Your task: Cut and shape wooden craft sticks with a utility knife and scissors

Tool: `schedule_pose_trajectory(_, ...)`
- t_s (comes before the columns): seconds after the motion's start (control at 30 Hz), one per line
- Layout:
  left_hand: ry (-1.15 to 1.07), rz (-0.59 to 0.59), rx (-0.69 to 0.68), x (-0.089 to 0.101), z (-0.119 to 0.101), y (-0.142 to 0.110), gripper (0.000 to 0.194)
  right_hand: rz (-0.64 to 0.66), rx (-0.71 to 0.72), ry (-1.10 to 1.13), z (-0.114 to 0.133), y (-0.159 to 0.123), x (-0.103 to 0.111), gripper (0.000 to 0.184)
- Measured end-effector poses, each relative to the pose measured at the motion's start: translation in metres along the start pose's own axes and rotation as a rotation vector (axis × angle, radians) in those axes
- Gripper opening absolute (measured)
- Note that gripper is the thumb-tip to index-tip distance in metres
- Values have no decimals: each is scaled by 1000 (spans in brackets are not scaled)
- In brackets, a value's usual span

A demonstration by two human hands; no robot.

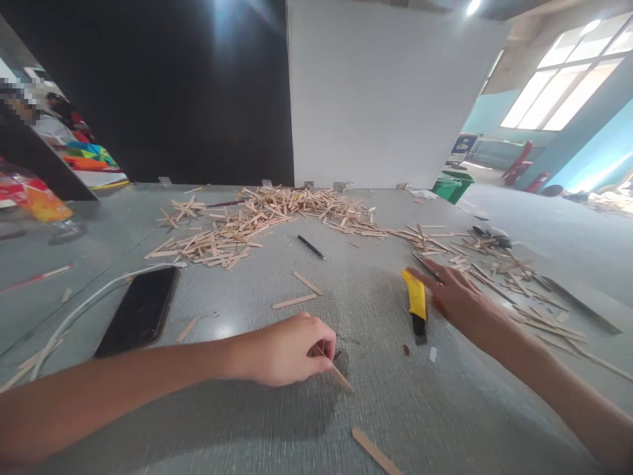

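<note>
My left hand (289, 349) rests on the grey table (445, 422), its fingers pinched round a thin wooden stick (339, 375) whose tip touches the surface. My right hand (457, 297) lies beside a yellow and black utility knife (416, 305), fingers stretched toward its yellow body and touching it; the knife lies flat on the table. Two loose sticks (301, 293) lie just beyond my left hand, and another stick (376, 452) lies at the near edge.
A big heap of wooden sticks (262, 218) spreads across the far table, with more scattered at the right (499, 264). A black pen (311, 247), a dark phone (141, 310) with a white cable (84, 307), and a white board (386, 92) standing behind.
</note>
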State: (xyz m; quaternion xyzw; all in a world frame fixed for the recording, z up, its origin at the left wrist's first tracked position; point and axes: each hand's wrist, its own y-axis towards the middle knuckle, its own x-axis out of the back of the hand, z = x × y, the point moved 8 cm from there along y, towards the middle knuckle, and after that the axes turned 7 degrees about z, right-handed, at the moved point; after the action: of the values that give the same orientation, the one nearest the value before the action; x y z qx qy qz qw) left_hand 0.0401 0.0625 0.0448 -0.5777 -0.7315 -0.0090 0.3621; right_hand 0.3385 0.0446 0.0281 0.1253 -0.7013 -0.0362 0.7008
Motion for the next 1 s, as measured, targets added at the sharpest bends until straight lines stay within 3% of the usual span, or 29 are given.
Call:
schedule_pose_trajectory(0.1,-82,-28,25,-1,3,2,16,82,255,-47,29,3,-9,42)
schedule_pose_trajectory(0.17,-194,-112,-11,-1,4,6,18,75,326,-36,43,2,-6,40)
schedule_pose_trajectory(0.27,-403,-282,-124,-1,7,12,23,38,330,93,65,-3,7,36)
schedule_pose_trajectory(0.37,-539,-366,-193,-8,15,18,31,6,187,331,83,-13,22,35)
schedule_pose_trajectory(0.43,-592,-381,-220,-13,21,21,30,13,41,450,91,-23,24,34)
schedule_pose_trajectory(0.5,-614,-389,-244,-15,24,23,30,32,-10,523,104,-32,22,33)
schedule_pose_trajectory(0.7,-613,-389,-281,-14,25,25,31,-136,276,592,138,-44,24,42)
schedule_pose_trajectory(0.83,-567,-364,-277,-15,25,28,27,-251,265,511,132,-46,21,46)
schedule_pose_trajectory(1.0,-512,-346,-275,-16,26,29,23,-246,276,483,132,-45,19,46)
